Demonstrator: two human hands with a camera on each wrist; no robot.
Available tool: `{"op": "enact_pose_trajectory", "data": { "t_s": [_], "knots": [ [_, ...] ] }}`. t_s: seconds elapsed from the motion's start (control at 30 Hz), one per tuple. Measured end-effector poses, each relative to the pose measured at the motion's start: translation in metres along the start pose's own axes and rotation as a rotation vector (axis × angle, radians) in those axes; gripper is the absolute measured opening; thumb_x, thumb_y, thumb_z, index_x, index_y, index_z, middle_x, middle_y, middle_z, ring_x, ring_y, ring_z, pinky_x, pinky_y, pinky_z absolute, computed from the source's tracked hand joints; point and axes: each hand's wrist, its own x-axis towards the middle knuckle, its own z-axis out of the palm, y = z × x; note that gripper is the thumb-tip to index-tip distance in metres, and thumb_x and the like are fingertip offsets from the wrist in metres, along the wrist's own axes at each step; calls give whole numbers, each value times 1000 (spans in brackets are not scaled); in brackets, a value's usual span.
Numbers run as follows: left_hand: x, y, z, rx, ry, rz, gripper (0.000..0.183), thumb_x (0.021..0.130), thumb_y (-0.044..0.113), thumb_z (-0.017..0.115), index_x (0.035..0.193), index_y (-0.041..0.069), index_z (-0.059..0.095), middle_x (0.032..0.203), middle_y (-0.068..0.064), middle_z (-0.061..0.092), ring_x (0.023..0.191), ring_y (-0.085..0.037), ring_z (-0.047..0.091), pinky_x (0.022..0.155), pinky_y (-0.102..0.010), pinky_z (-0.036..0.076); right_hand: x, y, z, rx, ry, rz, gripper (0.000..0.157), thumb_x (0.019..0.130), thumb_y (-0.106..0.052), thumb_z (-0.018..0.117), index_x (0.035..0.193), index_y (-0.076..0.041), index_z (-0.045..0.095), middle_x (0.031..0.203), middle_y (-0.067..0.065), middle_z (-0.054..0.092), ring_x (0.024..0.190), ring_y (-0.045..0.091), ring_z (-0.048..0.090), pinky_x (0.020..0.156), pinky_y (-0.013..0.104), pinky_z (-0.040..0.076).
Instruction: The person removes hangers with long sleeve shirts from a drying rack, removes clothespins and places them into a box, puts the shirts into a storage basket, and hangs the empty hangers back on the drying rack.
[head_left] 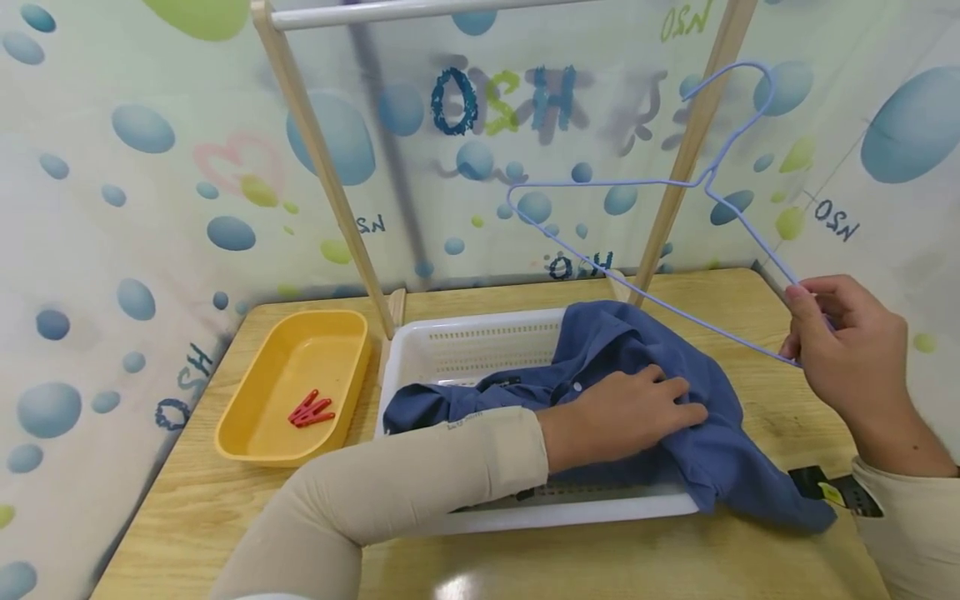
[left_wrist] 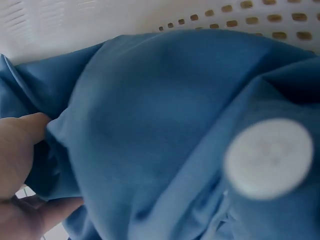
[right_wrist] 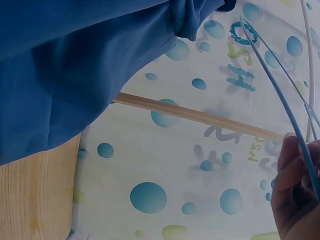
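Note:
A blue buttoned shirt [head_left: 705, 392] lies bunched in a white plastic basket [head_left: 585, 516], with part of it draped over the right rim onto the table. My left hand [head_left: 622, 412] is on the shirt, and the left wrist view shows its thumb and a finger [left_wrist: 62, 212] pinching a fold. A white button [left_wrist: 269, 159] appears close up there. Out to the right, my right hand [head_left: 855, 350] grips one end of a thin blue-purple wire hanger [head_left: 600, 182]. The hanger is raised above the basket, apart from the shirt, its hook pointing up.
A yellow tray [head_left: 277, 375] with several red clothespins [head_left: 311, 411] stands left of the basket. Behind the basket rises a rack with wooden posts [head_left: 322, 158] and a white rod [head_left: 420, 10]. The wooden table [head_left: 187, 508] meets a patterned wall covering at its back edge.

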Motion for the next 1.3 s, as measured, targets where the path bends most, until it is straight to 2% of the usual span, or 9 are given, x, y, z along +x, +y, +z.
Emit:
{"op": "enact_pose_trajectory", "data": {
  "t_s": [0.2, 0.37, 0.67, 0.83, 0.93, 1.03, 1.17, 1.23, 1.3],
  "knots": [
    [-2, -3, 1, 3, 43, 4, 39, 104, 29, 54, 143, 29, 52, 139, 4, 57, 117, -15, 60, 81, -22, 56, -1, 1, 2, 14, 6, -16, 16, 97, -5, 61, 105, 9, 62, 59, -25, 50, 43, -10, 47, 45, 7, 39],
    [-6, -6, 0, 2, 122, -23, 32, 106, 23, 49, 137, 27, 56, 133, 3, 58, 110, -13, 60, 73, -20, 56, -1, -2, 2, 11, 11, 6, 15, 98, -6, 61, 103, 8, 62, 58, -25, 50, 42, -9, 47, 44, 8, 39],
    [-20, -21, -19, -25, 382, -94, 26, 107, 15, 42, 115, 23, 66, 118, -1, 58, 98, -16, 57, 54, -22, 50, 0, -5, -1, 13, 17, 38, 6, 98, -9, 61, 99, -13, 64, 62, -27, 54, 42, -6, 48, 44, 8, 40],
    [-34, -31, -35, 15, 546, -139, 27, 107, 10, 41, 105, 19, 66, 109, -2, 57, 88, -16, 53, 47, -24, 43, -1, -4, -1, -12, 12, 41, 3, 99, -9, 60, 100, -10, 63, 64, -26, 53, 42, -6, 47, 43, 8, 40],
    [-43, -36, -46, 68, 632, -186, 29, 107, 9, 39, 105, 19, 66, 110, -3, 59, 93, -15, 57, 47, -24, 44, -1, -4, -1, -19, 14, 44, 5, 99, -9, 60, 101, -7, 63, 64, -26, 52, 42, -7, 47, 44, 8, 40],
    [-55, -42, -60, 104, 644, -222, 32, 108, 11, 38, 117, 21, 66, 121, -5, 60, 102, -18, 61, 50, -25, 48, 0, -3, 0, -15, 21, 50, 11, 99, -9, 59, 103, 0, 64, 64, -26, 52, 42, -8, 47, 45, 7, 40],
    [-73, -50, -74, 181, 623, -214, 36, 108, 14, 40, 130, 29, 66, 131, -7, 59, 102, -24, 62, 57, -28, 53, 1, -2, 0, -13, 36, 59, 7, 99, -7, 58, 101, -6, 65, 62, -25, 51, 43, -9, 47, 46, 6, 40],
    [-80, -54, -77, 224, 637, -196, 34, 108, 16, 44, 126, 30, 69, 129, -7, 60, 99, -26, 61, 60, -30, 56, 1, -2, 1, -14, 40, 60, 7, 99, -8, 58, 101, -10, 64, 61, -25, 51, 43, -10, 47, 46, 6, 40],
    [-86, -58, -78, 265, 674, -186, 32, 107, 15, 46, 115, 28, 74, 123, -7, 63, 94, -26, 60, 61, -31, 57, 1, -3, 1, -18, 43, 58, 7, 100, -8, 58, 101, -7, 64, 60, -25, 50, 43, -10, 47, 47, 5, 40]
  ]
}}
